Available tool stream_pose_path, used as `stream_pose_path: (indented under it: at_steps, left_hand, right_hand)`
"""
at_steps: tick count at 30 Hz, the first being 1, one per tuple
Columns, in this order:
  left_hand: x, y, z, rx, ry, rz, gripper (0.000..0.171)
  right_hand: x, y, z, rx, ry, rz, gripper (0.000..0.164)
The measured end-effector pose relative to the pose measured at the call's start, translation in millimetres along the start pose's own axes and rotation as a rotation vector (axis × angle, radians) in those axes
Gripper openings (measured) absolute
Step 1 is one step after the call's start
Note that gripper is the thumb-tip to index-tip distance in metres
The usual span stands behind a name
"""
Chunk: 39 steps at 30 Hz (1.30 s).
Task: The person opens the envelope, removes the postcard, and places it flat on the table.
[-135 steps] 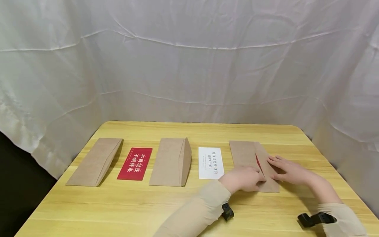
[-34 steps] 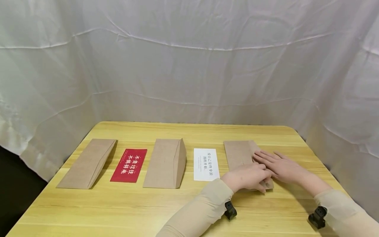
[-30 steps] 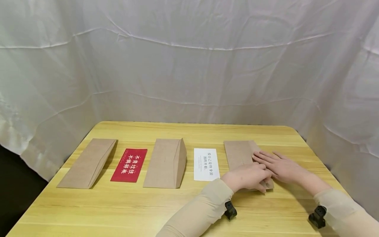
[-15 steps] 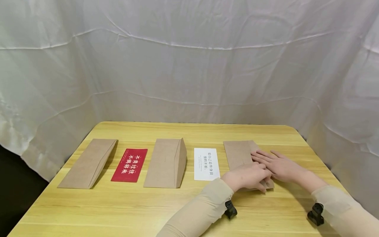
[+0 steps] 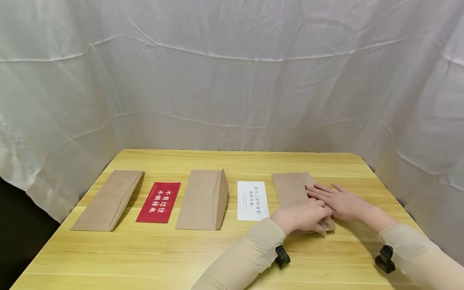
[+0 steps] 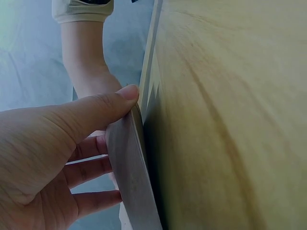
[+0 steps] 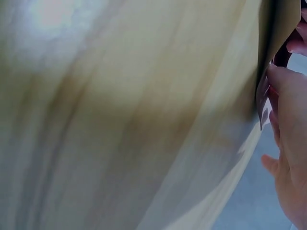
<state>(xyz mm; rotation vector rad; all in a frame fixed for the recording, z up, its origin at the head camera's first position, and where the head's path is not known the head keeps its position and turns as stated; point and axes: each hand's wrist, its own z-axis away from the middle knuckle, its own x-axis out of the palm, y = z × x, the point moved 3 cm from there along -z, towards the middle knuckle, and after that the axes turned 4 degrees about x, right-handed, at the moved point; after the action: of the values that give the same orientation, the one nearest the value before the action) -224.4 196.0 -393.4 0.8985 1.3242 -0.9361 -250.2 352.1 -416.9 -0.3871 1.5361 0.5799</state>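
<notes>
At the right of the table, in the head view, both hands are on a brown paper envelope (image 5: 289, 186). My left hand (image 5: 302, 216) lies over its near part; in the left wrist view the thumb (image 6: 103, 111) is on the envelope's near edge with fingers on the other face, pinching it. My right hand (image 5: 344, 202) stretches straight fingers across the flap side, fingertips at the envelope's mouth. A sliver of red card (image 5: 307, 193) shows at the mouth beside those fingertips. Most of the card is hidden, and the right thumb is covered in the head view.
To the left, a white printed card (image 5: 253, 200), a second brown envelope (image 5: 198, 199), a red printed card (image 5: 158, 202) and a third brown envelope (image 5: 108, 199) lie in a row on the wooden table (image 5: 145, 257). A pale curtain (image 5: 232, 88) stands behind.
Since 4.5 s ago my right hand has moved left from the flap to the envelope's mouth. Over the last second its fingertips shift slightly left, and a red sliver comes into view there.
</notes>
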Motion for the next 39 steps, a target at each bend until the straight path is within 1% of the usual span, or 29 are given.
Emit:
stream_pose_path:
  at_steps: [7, 16, 19, 23, 28, 33, 35, 39]
  left_hand:
    - [0.6, 0.2, 0.2, -0.002, -0.002, 0.012, 0.033]
    - [-0.2, 1.0, 0.6, -0.003, 0.006, 0.005, 0.033]
    - [0.0, 0.6, 0.5, -0.009, 0.015, -0.001, 0.033]
    - [1.3, -0.4, 0.0, -0.014, 0.017, -0.009, 0.032]
    - [2.2, -1.5, -1.1, -0.021, 0.007, 0.012, 0.031]
    - [1.9, -2.2, -1.0, -0.035, 0.007, 0.032, 0.031]
    - [1.9, -2.4, -1.1, -0.037, 0.006, 0.038, 0.032]
    - [1.4, -2.3, -2.2, -0.039, 0.003, 0.055, 0.033]
  right_hand:
    - [3.2, 1.6, -1.4, 0.028, -0.016, -0.041, 0.057]
    - [3.2, -1.1, -3.9, 0.031, 0.029, -0.041, 0.057]
    - [2.1, -0.4, -5.5, 0.046, 0.038, -0.052, 0.060]
    - [1.0, 3.6, -6.8, 0.088, 0.021, -0.063, 0.064]
    - [-1.2, 10.4, -6.8, 0.140, -0.024, -0.080, 0.064]
    - [0.0, 17.5, -6.2, 0.171, -0.032, -0.099, 0.066]
    - [0.7, 19.8, -4.6, 0.183, -0.025, -0.103, 0.066]
    - [1.4, 23.3, 0.9, 0.184, 0.019, -0.107, 0.064]
